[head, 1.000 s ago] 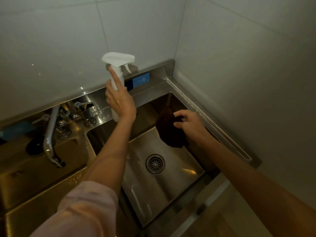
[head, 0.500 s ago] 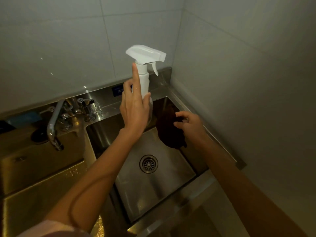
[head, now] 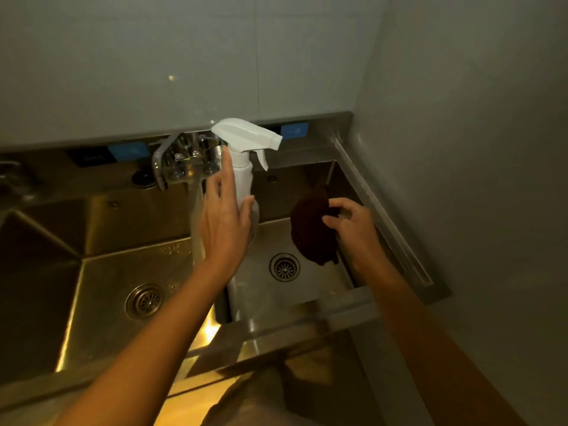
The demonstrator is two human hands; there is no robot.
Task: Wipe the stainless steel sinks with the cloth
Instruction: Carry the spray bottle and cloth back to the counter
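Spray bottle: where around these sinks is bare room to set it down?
Free: the left basin floor around its drain, and the right basin floor by its drain. Crowded: the back ledge around the faucet.

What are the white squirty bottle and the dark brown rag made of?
The white spray bottle looks like smooth matte plastic: moulded trigger, no glare. The dark brown cloth seems soft fabric, hanging limp and folded from the right hand.

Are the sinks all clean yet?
Not yet. Nothing looks wiped so far. The left hand holds a spray bottle over the right sink, and the right hand holds the dark cloth above it. Wiping both the right and left sink is left.
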